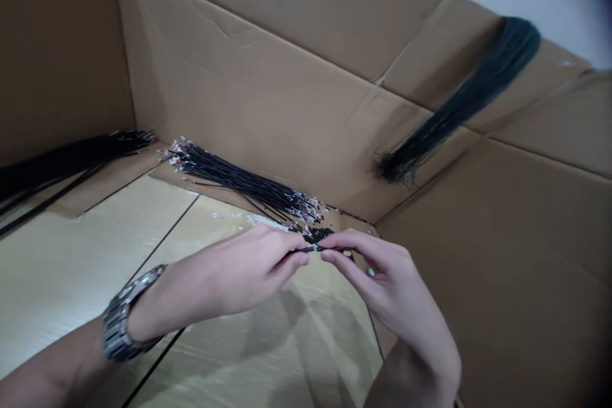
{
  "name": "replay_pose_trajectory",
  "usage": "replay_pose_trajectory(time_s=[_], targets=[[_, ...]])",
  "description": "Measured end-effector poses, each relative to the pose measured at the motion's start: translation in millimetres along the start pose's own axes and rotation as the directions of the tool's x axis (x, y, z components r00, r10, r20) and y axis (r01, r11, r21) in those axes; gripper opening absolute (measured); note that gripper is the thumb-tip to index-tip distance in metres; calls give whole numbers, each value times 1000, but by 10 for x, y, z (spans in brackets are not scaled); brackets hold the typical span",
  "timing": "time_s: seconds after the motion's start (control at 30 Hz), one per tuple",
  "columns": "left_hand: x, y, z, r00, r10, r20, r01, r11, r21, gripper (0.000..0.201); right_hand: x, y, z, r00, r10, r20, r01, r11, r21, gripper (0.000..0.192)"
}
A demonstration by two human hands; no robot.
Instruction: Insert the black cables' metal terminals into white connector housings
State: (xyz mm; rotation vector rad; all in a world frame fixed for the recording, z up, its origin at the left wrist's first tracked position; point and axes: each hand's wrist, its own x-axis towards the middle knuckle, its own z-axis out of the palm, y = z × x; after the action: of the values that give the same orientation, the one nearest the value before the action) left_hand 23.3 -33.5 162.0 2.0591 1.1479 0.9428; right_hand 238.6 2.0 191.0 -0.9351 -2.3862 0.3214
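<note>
A: Body only, quick. What's worn?

B: Left hand – bare, no glove, no ring I can see. Metal wristwatch on the left wrist: silver-grey link bracelet, shiny, chunky links. Dial is turned away, can't read it.

A: Sleeves?

B: None in view. Both forearms bare down to the frame edge, so short sleeves or rolled up, can't tell which.

A: Right hand?

B: Bare too. No watch, no band, no glove. Nails short, prob. unpainted, but the pic is soft there, so not sure.

A: Markings, tattoos, plasters?

B: Nothing visible on either arm. Lower right forearm is cropped by the frame edge.
</note>
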Motion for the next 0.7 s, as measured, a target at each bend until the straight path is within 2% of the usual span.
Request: replay_pose_trajectory(time_s=[0.1, 0.37, 0.7], targets=[[-26, 61, 4, 998, 33, 57, -41, 988, 148, 29, -3, 19, -40, 999, -2, -39, 5, 998, 65, 11], [31, 113, 72, 994, 111, -9, -105, 961, 254, 25, -44, 37, -63, 982, -8, -191, 32, 992, 121, 7], [11, 132, 136, 950, 300, -85, -240, 877, 417, 25, -118, -24, -106, 978, -49, -204, 75, 990, 121, 6]])
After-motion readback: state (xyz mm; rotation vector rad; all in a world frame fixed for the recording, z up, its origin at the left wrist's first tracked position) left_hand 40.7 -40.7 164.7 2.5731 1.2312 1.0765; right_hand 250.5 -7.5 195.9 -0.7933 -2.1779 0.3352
